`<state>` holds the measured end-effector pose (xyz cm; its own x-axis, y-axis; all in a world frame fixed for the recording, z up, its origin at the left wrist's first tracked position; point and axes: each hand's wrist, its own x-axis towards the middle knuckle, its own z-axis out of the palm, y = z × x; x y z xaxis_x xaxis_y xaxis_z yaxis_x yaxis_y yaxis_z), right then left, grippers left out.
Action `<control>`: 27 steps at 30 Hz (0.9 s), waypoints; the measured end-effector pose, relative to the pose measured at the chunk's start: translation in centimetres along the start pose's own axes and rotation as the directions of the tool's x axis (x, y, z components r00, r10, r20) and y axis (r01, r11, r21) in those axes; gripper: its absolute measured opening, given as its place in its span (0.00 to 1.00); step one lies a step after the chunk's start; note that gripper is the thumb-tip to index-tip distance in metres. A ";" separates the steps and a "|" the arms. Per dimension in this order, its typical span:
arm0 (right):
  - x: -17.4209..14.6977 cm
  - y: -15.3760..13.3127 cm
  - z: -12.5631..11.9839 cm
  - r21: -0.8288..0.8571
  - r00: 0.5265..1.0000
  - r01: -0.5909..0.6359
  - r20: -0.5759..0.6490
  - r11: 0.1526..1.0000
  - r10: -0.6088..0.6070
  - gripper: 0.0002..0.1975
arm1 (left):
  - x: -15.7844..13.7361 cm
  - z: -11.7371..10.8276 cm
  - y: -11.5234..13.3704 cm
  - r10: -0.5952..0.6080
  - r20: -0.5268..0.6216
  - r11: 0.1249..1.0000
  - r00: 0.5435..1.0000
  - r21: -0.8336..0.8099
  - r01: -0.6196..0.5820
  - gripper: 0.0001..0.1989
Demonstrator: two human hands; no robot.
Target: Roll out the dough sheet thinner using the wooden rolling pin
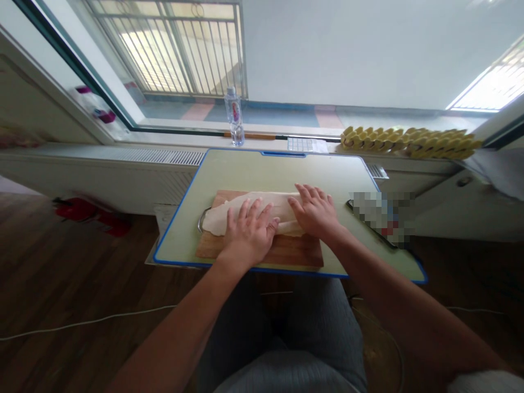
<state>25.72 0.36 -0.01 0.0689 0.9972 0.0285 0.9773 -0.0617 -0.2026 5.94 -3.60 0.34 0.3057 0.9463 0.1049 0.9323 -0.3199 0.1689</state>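
Observation:
A pale, flattened sheet of dough (215, 220) lies across a wooden cutting board (286, 255), with a fold running along its right part. My left hand (250, 232) rests flat on the dough's left-middle part, fingers spread. On the right end of the dough lies my right hand (314, 212), its fingers also stretched out. Both palms hide parts of the sheet beneath them. At the board's left end a metal handle (200, 220) sticks out, partly covered by the dough.
The board sits on a light green, blue-edged table (241, 169). A pixelated phone-like object (374, 221) is at its right. On the sill stand a water bottle (234, 117) and yellow egg trays (409, 143). A white cable (123, 315) crosses the floor.

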 end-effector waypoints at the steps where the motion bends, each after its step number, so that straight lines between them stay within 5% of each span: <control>1: 1.2 -0.2 0.0 0.017 1.000 -0.012 0.010 1.000 0.012 0.36 | 1.1 0.0 -0.4 -0.005 0.012 1.000 1.000 0.011 0.005 0.30; 8: 6.4 -1.6 -0.1 0.078 0.998 -0.028 -0.047 0.997 0.032 0.35 | 6.5 -0.1 -2.5 -0.035 0.061 0.999 0.998 0.024 0.034 0.31; 14: 1.8 -0.6 0.2 0.042 0.999 0.011 -0.034 0.999 -0.009 0.34 | 1.7 -0.6 -1.4 0.141 -0.040 0.989 0.989 -0.035 -0.142 0.31; 18: -1.6 -0.1 0.2 -0.002 0.996 0.018 -0.088 1.000 -0.019 0.32 | -1.0 -1.0 -1.7 0.305 -0.047 0.947 0.951 -0.091 -0.308 0.17; 27: 1.7 -2.4 -0.7 0.125 0.992 0.087 -0.101 0.988 -0.075 0.30 | 3.3 -4.1 -5.5 0.338 -0.052 0.939 0.940 -0.054 -0.340 0.12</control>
<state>23.61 2.20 1.17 0.0153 0.9897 0.1427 0.9470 0.0315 -0.3197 1.03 1.06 3.73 0.5921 0.7789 0.2069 0.7606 -0.6249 0.1760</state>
